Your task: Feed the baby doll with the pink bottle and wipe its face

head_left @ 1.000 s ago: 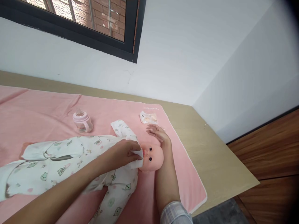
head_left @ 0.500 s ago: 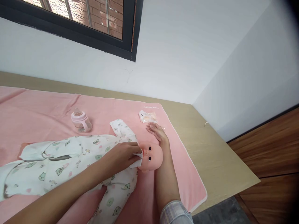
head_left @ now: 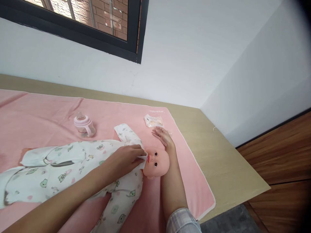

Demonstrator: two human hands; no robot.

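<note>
A baby doll (head_left: 157, 163) in a white patterned sleepsuit (head_left: 92, 158) lies on its back, its head to the right. Between the fingers of my left hand (head_left: 131, 158) is a white wipe (head_left: 143, 161), held at the doll's mouth and chin. My right hand (head_left: 162, 136) rests beyond the head with its fingers stretched out, holding nothing. The right wrist and forearm lie along the crown of the doll's head. Just past my right fingertips is a small white and orange packet (head_left: 154, 120).
A pink baby bottle (head_left: 84, 126) with handles stands beyond the doll's body. All this is on a pink blanket (head_left: 107, 111) spread over a wooden table (head_left: 218, 168). A white wall (head_left: 175, 64) with a dark-framed window (head_left: 134, 38) rises behind.
My left hand has shifted slightly up and left with the wipe, so more of the doll's mouth shows. The right hand and the doll stay where they were.
</note>
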